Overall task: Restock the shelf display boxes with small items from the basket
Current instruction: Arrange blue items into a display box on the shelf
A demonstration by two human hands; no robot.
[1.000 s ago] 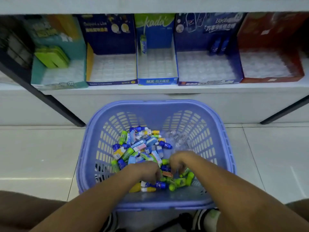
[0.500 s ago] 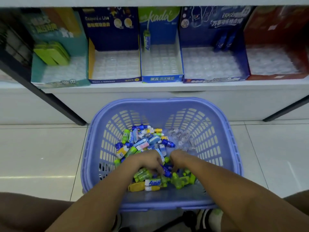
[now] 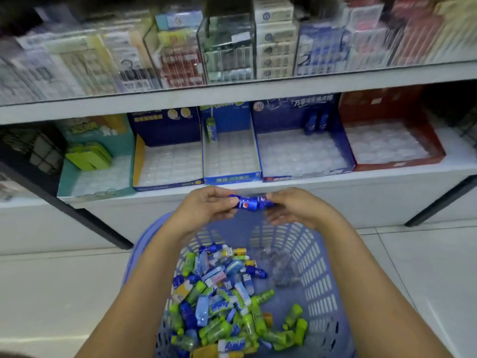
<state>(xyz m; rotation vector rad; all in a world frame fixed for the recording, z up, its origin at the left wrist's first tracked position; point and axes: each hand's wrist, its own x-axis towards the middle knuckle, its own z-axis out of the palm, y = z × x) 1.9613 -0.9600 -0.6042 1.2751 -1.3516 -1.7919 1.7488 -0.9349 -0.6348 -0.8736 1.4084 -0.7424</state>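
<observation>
Both hands are raised above the purple basket (image 3: 317, 270), in front of the lower shelf. My left hand (image 3: 206, 210) and my right hand (image 3: 291, 210) hold small blue bottle-shaped items (image 3: 249, 202) between their fingertips. The basket holds a pile of several small green, blue and yellow items (image 3: 224, 298). On the lower shelf stand display boxes with clear blister trays: a teal box (image 3: 90, 177), a navy and yellow box (image 3: 165, 164), a narrow blue box (image 3: 229, 156), a wide blue box (image 3: 302, 153) with two blue items at its back, and a red box (image 3: 392, 146).
An upper shelf (image 3: 232, 91) carries blurred packaged goods. Black shelf legs (image 3: 85, 218) slant down at left and right. The white tiled floor (image 3: 51, 293) surrounds the basket. Some clear plastic pieces (image 3: 278, 264) lie in the basket's right half.
Both hands have lifted out of the basket's pile and risen toward the shelf, now holding the blue items between them. The camera has tilted up, bringing the upper shelf into view.
</observation>
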